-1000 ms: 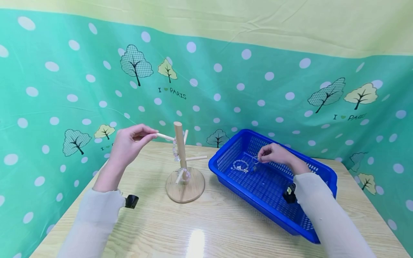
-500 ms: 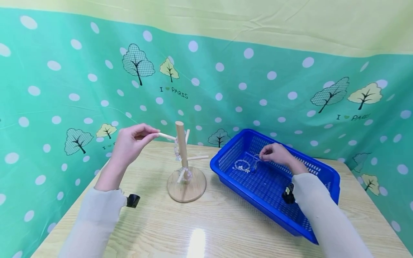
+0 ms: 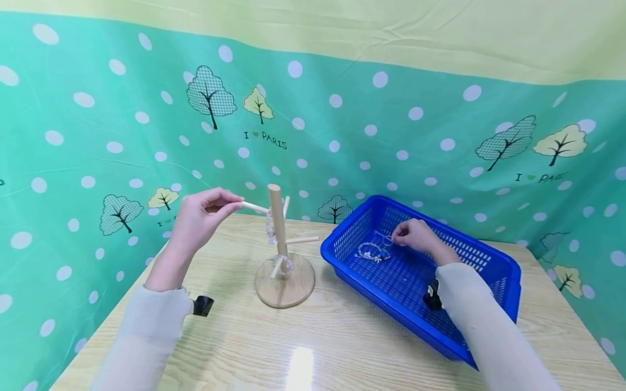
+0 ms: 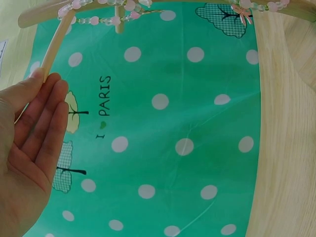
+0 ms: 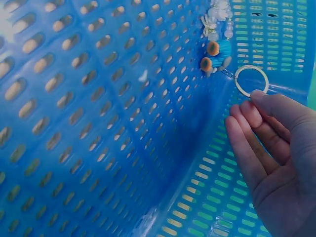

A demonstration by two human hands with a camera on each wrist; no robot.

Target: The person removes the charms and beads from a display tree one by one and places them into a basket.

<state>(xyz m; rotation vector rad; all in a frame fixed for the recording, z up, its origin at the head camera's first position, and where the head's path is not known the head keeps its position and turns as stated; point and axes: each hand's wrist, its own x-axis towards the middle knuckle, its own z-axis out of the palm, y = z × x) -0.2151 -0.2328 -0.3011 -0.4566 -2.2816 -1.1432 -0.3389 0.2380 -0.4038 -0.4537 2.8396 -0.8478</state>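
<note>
- The left hand (image 3: 198, 220) is hovering raised above the left part of the pale wooden tabletop (image 3: 313, 347), its thumb and fingers (image 4: 42, 116) pinching the tip of the upper left peg (image 3: 254, 207) of the light wooden peg stand with a round base (image 3: 279, 239).
- Pink and clear bead bracelets (image 3: 269, 228) are hanging on that stand's pegs.
- The blue perforated plastic basket (image 3: 494, 260) is sitting right of the stand, near the tabletop's right edge, holding a white bead bracelet (image 3: 368, 251).
- The right hand (image 3: 413, 234) is reaching down inside the basket, fingertips (image 5: 261, 101) pinching the small metal key ring with a blue-and-orange charm (image 5: 251, 80), just beside the white bracelet.
</note>
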